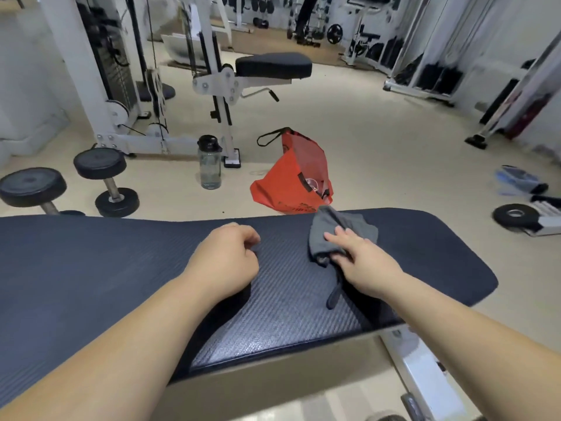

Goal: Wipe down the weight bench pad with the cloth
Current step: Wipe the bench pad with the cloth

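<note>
1. At the far left we see two black round-ended dumbbells with steel handles (106, 180) standing on the pale beige floor (379, 141), just beyond the bench.
2. We see the dark navy textured weight bench pad (76, 268) running across the view from left to right, and it serves as our counter.
3. Our left hand (226, 258) rests on the pad near its middle, fingers curled loosely inward into a soft fist, holding nothing.
4. Behind it on the floor we see a clear plastic water bottle with a black cap (210, 162), upright beside the white frame of a cable machine (121, 86).
5. To the right of the bottle, a slumped orange fabric bag with black straps (296, 174) sits close to the pad's far edge.
6. The crumpled grey cloth (340, 232) lies on the pad near that far edge, to the right of centre.
7. Our right hand (361, 262) presses on the cloth, fingers stretched over its top and thumb tucked at its near edge, grasping it lightly.
</note>
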